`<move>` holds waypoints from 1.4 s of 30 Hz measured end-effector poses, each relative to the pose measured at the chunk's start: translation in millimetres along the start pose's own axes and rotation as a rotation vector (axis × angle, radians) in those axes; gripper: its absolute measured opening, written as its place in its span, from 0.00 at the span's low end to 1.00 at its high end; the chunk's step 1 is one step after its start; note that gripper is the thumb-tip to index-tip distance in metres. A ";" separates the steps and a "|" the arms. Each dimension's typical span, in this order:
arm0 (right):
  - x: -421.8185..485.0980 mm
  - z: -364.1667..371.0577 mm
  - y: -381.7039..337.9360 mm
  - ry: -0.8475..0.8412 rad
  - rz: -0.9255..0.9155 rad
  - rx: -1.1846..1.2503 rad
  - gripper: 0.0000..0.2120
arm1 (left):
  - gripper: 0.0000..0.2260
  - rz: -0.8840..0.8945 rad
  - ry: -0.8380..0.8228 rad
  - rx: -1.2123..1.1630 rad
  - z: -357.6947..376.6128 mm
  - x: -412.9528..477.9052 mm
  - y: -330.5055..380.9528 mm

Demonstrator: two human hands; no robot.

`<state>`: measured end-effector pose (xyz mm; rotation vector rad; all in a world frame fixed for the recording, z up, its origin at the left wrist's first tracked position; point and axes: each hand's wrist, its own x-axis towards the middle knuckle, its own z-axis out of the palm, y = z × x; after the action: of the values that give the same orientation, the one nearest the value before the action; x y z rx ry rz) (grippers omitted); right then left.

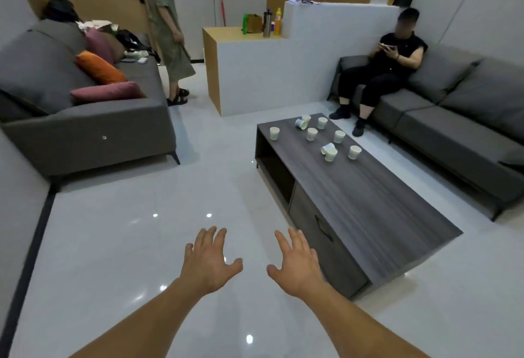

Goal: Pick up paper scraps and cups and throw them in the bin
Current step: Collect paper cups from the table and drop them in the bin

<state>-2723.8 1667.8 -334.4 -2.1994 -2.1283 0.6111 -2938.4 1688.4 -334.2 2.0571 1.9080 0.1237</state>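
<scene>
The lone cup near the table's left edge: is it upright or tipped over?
Upright. The cup rests on its base on the table, with its wider open rim facing up.

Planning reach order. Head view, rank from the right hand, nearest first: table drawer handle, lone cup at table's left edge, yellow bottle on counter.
1. Drawer handle, on the table side face, just beyond the right hand.
2. Lone cup, far left edge of the table.
3. Yellow bottle, on the back counter.
</scene>
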 end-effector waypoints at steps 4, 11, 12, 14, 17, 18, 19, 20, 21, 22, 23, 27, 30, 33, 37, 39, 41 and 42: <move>49.0 -12.6 25.4 0.010 0.087 0.014 0.40 | 0.39 0.107 -0.021 0.038 -7.4 82.3 30.3; 179.1 -47.4 84.0 0.014 0.145 0.034 0.40 | 0.39 0.198 -0.034 0.055 -10.9 230.4 97.6; 199.0 -55.5 91.3 0.015 0.142 0.038 0.40 | 0.39 0.193 -0.036 0.057 -11.1 248.0 104.6; 236.2 -73.9 102.3 0.010 0.131 0.055 0.41 | 0.39 0.187 -0.052 0.078 -14.4 281.6 115.3; 289.7 -106.2 122.8 0.022 0.116 0.071 0.40 | 0.40 0.170 -0.057 0.083 -21.4 334.6 131.4; 306.9 -116.6 130.3 0.020 0.126 0.079 0.40 | 0.40 0.173 -0.054 0.077 -23.1 352.0 136.8; 321.6 -124.9 136.5 0.006 0.138 0.080 0.40 | 0.40 0.177 -0.063 0.075 -23.8 366.5 140.9; 334.7 -130.3 141.6 -0.004 0.151 0.083 0.40 | 0.40 0.178 -0.072 0.068 -22.6 379.6 143.8; 348.5 -133.3 146.3 -0.003 0.160 0.088 0.40 | 0.40 0.184 -0.078 0.065 -20.7 393.2 145.9; 360.5 -135.3 149.7 -0.008 0.168 0.090 0.40 | 0.40 0.190 -0.094 0.071 -19.2 405.2 147.8; 376.7 -138.3 153.2 -0.011 0.177 0.094 0.40 | 0.40 0.194 -0.114 0.070 -18.3 422.3 150.7; 442.7 -145.9 166.4 -0.015 0.255 0.112 0.41 | 0.41 0.255 -0.158 0.074 -11.9 502.3 160.2; 480.6 -148.5 174.6 -0.054 0.317 0.129 0.41 | 0.43 0.318 -0.204 0.076 -8.6 560.0 167.4; 519.2 -164.2 186.1 -0.042 0.390 0.128 0.41 | 0.44 0.375 -0.221 0.070 -15.3 620.0 181.8; 558.5 -178.4 199.3 -0.026 0.453 0.143 0.40 | 0.44 0.454 -0.223 0.094 -21.0 682.4 200.4; 577.8 -181.7 209.3 -0.026 0.486 0.161 0.40 | 0.45 0.470 -0.239 0.096 -18.9 708.4 212.5; 601.6 -186.5 223.0 -0.030 0.501 0.163 0.40 | 0.45 0.474 -0.264 0.109 -15.2 734.9 227.2; 615.5 -189.5 231.5 -0.032 0.505 0.163 0.40 | 0.45 0.478 -0.279 0.117 -13.3 749.4 235.3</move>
<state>-2451.3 2293.5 -385.8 -2.6468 -1.4584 0.8059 -2644.0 2415.8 -371.1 2.4246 1.2651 -0.1603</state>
